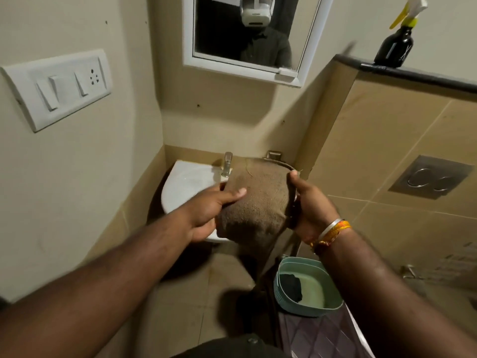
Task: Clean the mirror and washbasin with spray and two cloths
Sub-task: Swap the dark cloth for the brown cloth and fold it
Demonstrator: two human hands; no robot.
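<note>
Brown cloth (254, 200) is held above the white washbasin (185, 187), gripped on one side by the left hand (209, 213) and on the other by the right hand (308, 202). Higher up, a framed mirror (255, 34) is mounted; a spray bottle (396, 40) is stood on the dark ledge (426, 76).

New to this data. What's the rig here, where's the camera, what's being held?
No robot: a person wears one wide-angle camera on the head, looking down at both hands. Left hand and right hand together grip a brown fuzzy cloth above the white corner washbasin with its metal tap. The white-framed mirror hangs above. A black spray bottle with yellow trigger stands on the dark ledge. A green basin below holds a dark cloth.
</note>
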